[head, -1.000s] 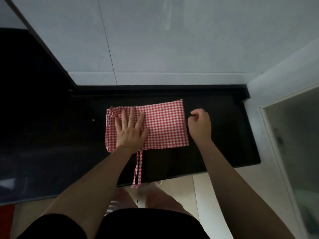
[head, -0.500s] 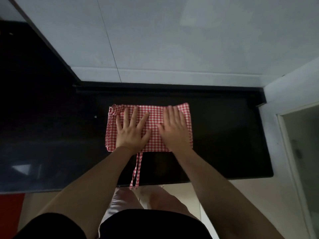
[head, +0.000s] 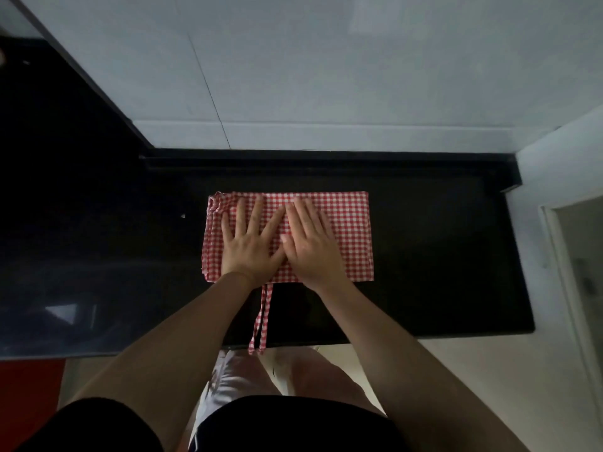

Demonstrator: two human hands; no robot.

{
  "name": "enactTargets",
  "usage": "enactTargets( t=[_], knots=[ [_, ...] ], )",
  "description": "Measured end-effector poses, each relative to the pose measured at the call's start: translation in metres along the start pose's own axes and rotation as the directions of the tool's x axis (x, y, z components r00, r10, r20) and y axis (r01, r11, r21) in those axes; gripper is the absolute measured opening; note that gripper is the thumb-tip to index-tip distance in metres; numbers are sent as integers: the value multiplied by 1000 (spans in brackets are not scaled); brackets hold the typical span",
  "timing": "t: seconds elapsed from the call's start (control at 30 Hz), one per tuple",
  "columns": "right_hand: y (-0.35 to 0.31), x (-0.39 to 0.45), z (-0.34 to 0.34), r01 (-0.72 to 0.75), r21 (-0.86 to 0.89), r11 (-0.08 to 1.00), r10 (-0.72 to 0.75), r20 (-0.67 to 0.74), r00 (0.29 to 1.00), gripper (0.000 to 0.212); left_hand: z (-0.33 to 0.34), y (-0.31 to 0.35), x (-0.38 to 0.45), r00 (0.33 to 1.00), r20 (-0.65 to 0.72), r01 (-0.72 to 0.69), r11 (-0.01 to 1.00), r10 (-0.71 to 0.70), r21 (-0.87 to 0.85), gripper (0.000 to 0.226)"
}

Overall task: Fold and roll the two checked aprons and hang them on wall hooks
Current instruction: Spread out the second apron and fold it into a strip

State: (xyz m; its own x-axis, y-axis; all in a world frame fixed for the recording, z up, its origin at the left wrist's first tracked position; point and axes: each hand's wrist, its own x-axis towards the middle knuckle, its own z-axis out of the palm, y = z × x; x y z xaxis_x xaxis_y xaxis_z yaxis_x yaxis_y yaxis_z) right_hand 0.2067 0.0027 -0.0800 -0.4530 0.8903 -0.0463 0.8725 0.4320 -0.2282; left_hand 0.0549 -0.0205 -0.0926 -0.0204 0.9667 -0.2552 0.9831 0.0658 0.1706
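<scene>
Hands lie flat on a folded red-and-white checked apron (head: pixel 346 230) that sits on a black countertop (head: pixel 440 256), roughly midway between its back edge by the wall and its front edge. The apron forms a neat rectangle, wider than it is deep, with stacked layers showing along its left side. The left hand (head: pixel 249 243) rests palm down on the left half of the cloth, its fingers straight and spread apart, pointing toward the wall. The right hand (head: pixel 308 243) rests palm down just beside it, near the middle of the cloth, with its fingers straight and held close together; its thumb lies against or very near the left hand's thumb. Neither hand curls round or pinches the fabric; both press on its top surface. The right third of the apron is uncovered. Two narrow checked ties (head: pixel 262 318) run out from under the near edge of the cloth, between the two wrists, cross the dark counter and hang a little over its front edge. Behind the counter stands a pale tiled wall (head: pixel 326 76), and a pale wall or frame rises at the right end. A small light speck (head: pixel 183 215) lies on the counter to the left of the apron. Below the counter's edge, a pale floor and the person's legs and dark clothing show, with a red patch (head: pixel 29 402) at the lower left. Only one apron is in view.
</scene>
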Motion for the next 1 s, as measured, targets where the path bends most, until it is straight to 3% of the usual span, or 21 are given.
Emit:
enactTargets(
  t=[0.23, 0.4, 0.53, 0.6, 0.63, 0.7, 0.77, 0.8, 0.9, 1.0],
  knots=[
    [46, -8, 4, -139, -130, 982, 150, 79, 986, 60, 0, 0, -3, 999, -15, 31, 999, -31, -22, 72],
    [59, -13, 1, -203, -104, 974, 210, 70, 975, 59, 1, -18, -1, 931, -58, 349, 926, -360, -144, 71],
    [66, -17, -3, -236, -76, 969, 243, 104, 964, 56, -2, -32, -1, 928, -7, 368, 916, -374, -158, 69],
    [65, -20, -7, -345, -47, 937, 348, 82, 934, 62, -9, -28, -3, 913, -30, 392, 895, -407, -214, 69],
    [64, -22, -12, -430, -9, 903, 430, 59, 901, 69, -16, -25, -2, 922, -76, 354, 906, -379, -230, 70],
    [61, -23, -24, -573, 66, 817, 572, 38, 819, 84, -31, -15, 0, 980, -143, 114, 983, -135, -146, 75],
    [58, -23, -36, -664, 111, 739, 661, 66, 747, 90, -43, -3, 4, 982, -18, -187, 982, 187, -21, 86],
    [57, -21, -39, -716, 149, 682, 707, 114, 698, 90, -46, 1, 7, 959, 91, -271, 962, 268, 18, 94],
    [54, -9, -49, -864, 326, 384, 798, 354, 488, 77, -44, 4, 16, 919, 286, -300, 952, 271, 63, 116],
    [53, 1, -70, -886, 438, 153, 704, 581, 409, 55, -39, 5, 21, 922, 314, -273, 956, 227, 110, 134]
  ],
)
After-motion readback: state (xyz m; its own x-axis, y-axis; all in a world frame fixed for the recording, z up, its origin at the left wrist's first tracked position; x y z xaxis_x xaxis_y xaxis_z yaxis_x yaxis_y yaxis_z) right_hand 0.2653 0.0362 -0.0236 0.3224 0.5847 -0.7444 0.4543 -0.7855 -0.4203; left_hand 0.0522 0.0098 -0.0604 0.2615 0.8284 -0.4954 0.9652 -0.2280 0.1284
